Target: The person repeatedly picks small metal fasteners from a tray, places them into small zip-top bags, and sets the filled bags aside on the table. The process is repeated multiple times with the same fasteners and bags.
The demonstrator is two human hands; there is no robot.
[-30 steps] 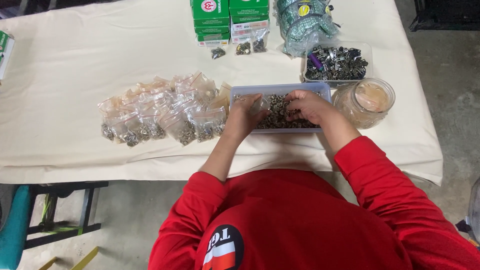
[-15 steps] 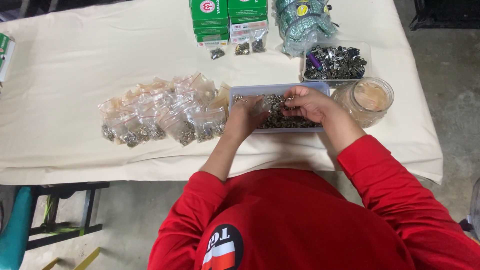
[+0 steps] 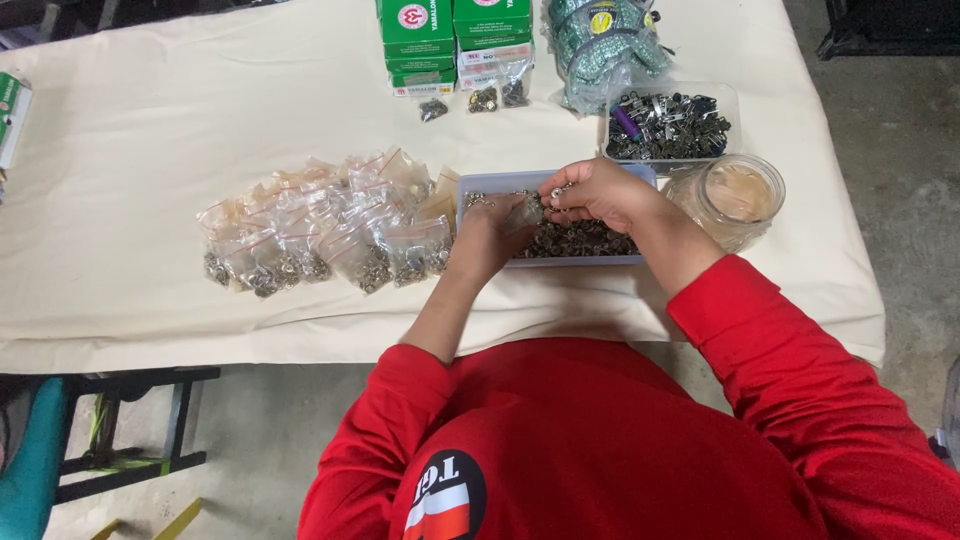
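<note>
Directly over the shallow tray of small metal fasteners, my left hand pinches a clear bag, mouth toward my right hand, whose fingers clench a fastener just beside it.

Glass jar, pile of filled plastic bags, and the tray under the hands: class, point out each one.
glass jar [image 3: 737, 200], head view, on its pale contents inside the rim.
pile of filled plastic bags [image 3: 330, 225], head view, middle of the heap.
tray [image 3: 480, 183], head view, its bare far-left rim.
</note>
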